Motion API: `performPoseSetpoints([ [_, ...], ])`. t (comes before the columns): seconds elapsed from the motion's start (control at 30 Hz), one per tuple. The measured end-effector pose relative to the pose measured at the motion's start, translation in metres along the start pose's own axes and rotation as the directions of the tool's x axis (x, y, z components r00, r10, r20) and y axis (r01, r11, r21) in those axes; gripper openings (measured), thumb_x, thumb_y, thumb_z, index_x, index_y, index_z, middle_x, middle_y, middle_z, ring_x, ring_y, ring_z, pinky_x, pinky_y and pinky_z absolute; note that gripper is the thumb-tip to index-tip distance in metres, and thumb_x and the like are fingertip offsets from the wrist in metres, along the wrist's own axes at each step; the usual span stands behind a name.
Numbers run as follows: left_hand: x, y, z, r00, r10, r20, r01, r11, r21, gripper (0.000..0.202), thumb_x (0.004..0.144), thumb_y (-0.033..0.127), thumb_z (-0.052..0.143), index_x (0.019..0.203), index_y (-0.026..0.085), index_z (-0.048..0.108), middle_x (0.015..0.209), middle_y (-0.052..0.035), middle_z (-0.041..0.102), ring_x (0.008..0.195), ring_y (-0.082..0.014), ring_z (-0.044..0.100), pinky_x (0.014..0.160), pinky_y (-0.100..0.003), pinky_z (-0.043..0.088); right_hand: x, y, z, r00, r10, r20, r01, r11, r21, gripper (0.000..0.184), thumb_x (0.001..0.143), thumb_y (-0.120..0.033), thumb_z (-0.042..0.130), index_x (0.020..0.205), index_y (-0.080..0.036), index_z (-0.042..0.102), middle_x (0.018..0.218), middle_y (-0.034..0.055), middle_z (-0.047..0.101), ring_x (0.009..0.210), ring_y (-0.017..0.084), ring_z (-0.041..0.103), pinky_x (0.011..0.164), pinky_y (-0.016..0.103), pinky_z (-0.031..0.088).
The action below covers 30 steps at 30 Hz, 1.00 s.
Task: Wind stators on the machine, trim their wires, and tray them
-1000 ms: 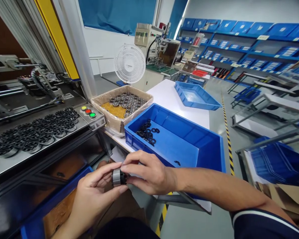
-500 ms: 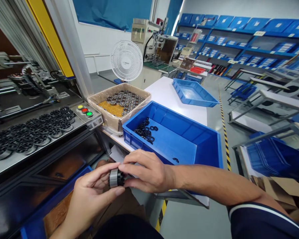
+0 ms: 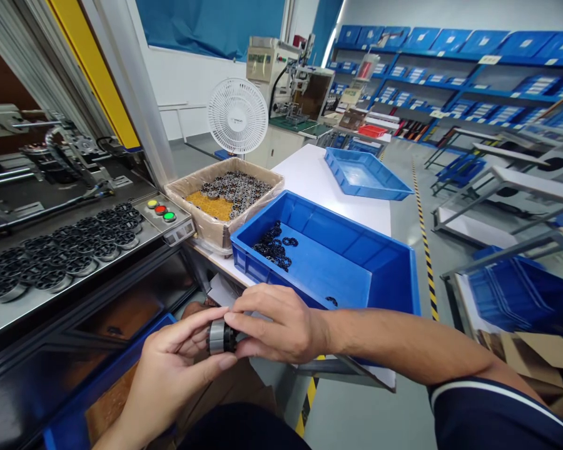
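A motor stator core [image 3: 216, 337], a grey metal ring with black plastic on its ends, is held between both hands in front of my body. My left hand [image 3: 171, 359] grips its metal side with thumb and fingertips. From the right, my right hand [image 3: 276, 325] closes its fingers over the black plastic end, hiding part of it. Just beyond the hands stands a deep blue bin [image 3: 331, 250]. Loose black plastic rings [image 3: 273, 247] lie heaped at its left end, and a broken-looking piece [image 3: 331, 301] lies near its front wall.
Rows of stator cores with black ends [image 3: 70, 250] cover the machine ledge at left, beside a button panel [image 3: 169, 219]. A plastic-lined box [image 3: 225, 228] holds bare cores. Farther back are a white fan [image 3: 238, 117] and a shallow blue tray [image 3: 366, 178] on the white table [image 3: 304, 165].
Both hands stay on the stator core, which has shifted very slightly right and turned a little. The camera view has moved slightly; nothing else visibly differs.
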<state>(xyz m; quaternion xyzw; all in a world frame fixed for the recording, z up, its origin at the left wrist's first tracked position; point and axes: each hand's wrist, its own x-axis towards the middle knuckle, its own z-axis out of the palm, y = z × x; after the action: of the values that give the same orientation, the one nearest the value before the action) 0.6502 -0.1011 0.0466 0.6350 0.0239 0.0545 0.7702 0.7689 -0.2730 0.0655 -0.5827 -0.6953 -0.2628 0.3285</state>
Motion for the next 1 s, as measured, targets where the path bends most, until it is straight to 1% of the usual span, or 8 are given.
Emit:
performPoseSetpoints([
  [0.27, -0.002, 0.002, -0.005, 0.998, -0.044, 0.042, 0.039, 0.995, 0.094, 0.045, 0.062, 0.013, 0.084, 0.105, 0.022, 0.076, 0.102, -0.0078, 0.077, 0.086, -0.0266, 0.075, 0.074, -0.026, 0.062, 0.001, 0.000, -0.004, 0.994, -0.113, 0.006, 0.112, 0.983, -0.147, 0.037, 0.088, -0.037, 0.065, 0.100, -0.001, 0.065, 0.087, 0.0115, 0.068, 0.077, 0.018, 0.065, 0.062, 0.029, 0.055],
  [0.4, -0.005, 0.002, -0.005, 0.996, -0.079, 0.044, 0.076, 0.994, 0.078, 0.046, 0.062, 0.013, 0.084, 0.106, 0.024, 0.076, 0.104, -0.0063, 0.077, 0.088, -0.0259, 0.075, 0.076, -0.027, 0.062, 0.000, -0.003, -0.005, 0.990, -0.134, 0.033, 0.137, 0.977, -0.161, 0.035, 0.092, -0.035, 0.061, 0.102, -0.002, 0.065, 0.091, 0.0114, 0.068, 0.075, 0.017, 0.065, 0.062, 0.030, 0.055],
  [0.63, -0.014, -0.003, 0.016, 0.981, -0.162, -0.110, 0.157, 0.986, -0.053, 0.048, 0.069, 0.027, 0.081, 0.116, 0.023, 0.071, 0.116, -0.0062, 0.074, 0.105, -0.0257, 0.070, 0.089, -0.030, 0.058, 0.000, -0.003, -0.001, 0.998, -0.052, 0.044, 0.057, 0.990, -0.129, 0.035, 0.093, -0.035, 0.059, 0.107, -0.003, 0.063, 0.093, 0.0123, 0.068, 0.084, 0.019, 0.066, 0.072, 0.031, 0.057],
  [0.77, -0.024, -0.006, 0.022, 0.985, -0.030, -0.171, 0.048, 0.994, 0.097, 0.049, 0.085, 0.036, 0.064, 0.132, 0.024, 0.060, 0.136, -0.0081, 0.062, 0.122, -0.0264, 0.060, 0.093, -0.029, 0.055, 0.000, 0.001, -0.007, 0.992, 0.129, -0.004, -0.129, 0.991, -0.028, 0.052, 0.086, -0.047, 0.065, 0.118, -0.006, 0.057, 0.100, 0.0157, 0.066, 0.095, 0.020, 0.064, 0.079, 0.032, 0.058],
  [0.83, -0.026, -0.007, 0.007, 0.982, 0.078, -0.172, -0.033, 0.968, 0.248, 0.045, 0.089, 0.037, 0.058, 0.132, 0.025, 0.060, 0.140, -0.0093, 0.057, 0.119, -0.0254, 0.062, 0.091, -0.028, 0.055, 0.000, 0.001, -0.013, 0.982, 0.191, 0.001, -0.191, 0.981, -0.034, 0.055, 0.087, -0.048, 0.063, 0.121, -0.005, 0.056, 0.101, 0.0173, 0.065, 0.098, 0.021, 0.063, 0.080, 0.033, 0.057],
  [0.9, -0.028, -0.004, -0.028, 0.957, 0.201, -0.211, -0.079, 0.875, 0.477, 0.042, 0.089, 0.036, 0.057, 0.129, 0.025, 0.062, 0.135, -0.0096, 0.061, 0.115, -0.0234, 0.064, 0.094, -0.029, 0.053, -0.001, 0.002, -0.018, 0.976, 0.215, 0.037, -0.211, 0.974, -0.076, 0.049, 0.090, -0.043, 0.060, 0.122, -0.006, 0.057, 0.103, 0.0181, 0.065, 0.099, 0.023, 0.064, 0.081, 0.034, 0.057],
  [0.97, -0.032, 0.004, -0.077, 0.876, 0.366, -0.313, -0.016, 0.672, 0.741, 0.038, 0.087, 0.036, 0.062, 0.122, 0.023, 0.067, 0.125, -0.0083, 0.068, 0.116, -0.0230, 0.063, 0.105, -0.033, 0.046, -0.004, 0.003, -0.021, 0.975, 0.205, 0.081, -0.196, 0.975, -0.102, 0.043, 0.091, -0.036, 0.060, 0.123, -0.008, 0.058, 0.105, 0.0180, 0.066, 0.099, 0.023, 0.065, 0.082, 0.033, 0.058],
  [1.0, -0.035, 0.008, -0.105, 0.804, 0.458, -0.379, 0.072, 0.557, 0.827, 0.038, 0.085, 0.038, 0.063, 0.120, 0.022, 0.067, 0.123, -0.0080, 0.070, 0.115, -0.0233, 0.064, 0.107, -0.035, 0.044, -0.007, 0.004, -0.021, 0.977, 0.190, 0.097, -0.180, 0.978, -0.105, 0.041, 0.090, -0.032, 0.061, 0.124, -0.008, 0.058, 0.106, 0.0178, 0.066, 0.100, 0.024, 0.065, 0.082, 0.033, 0.058],
])
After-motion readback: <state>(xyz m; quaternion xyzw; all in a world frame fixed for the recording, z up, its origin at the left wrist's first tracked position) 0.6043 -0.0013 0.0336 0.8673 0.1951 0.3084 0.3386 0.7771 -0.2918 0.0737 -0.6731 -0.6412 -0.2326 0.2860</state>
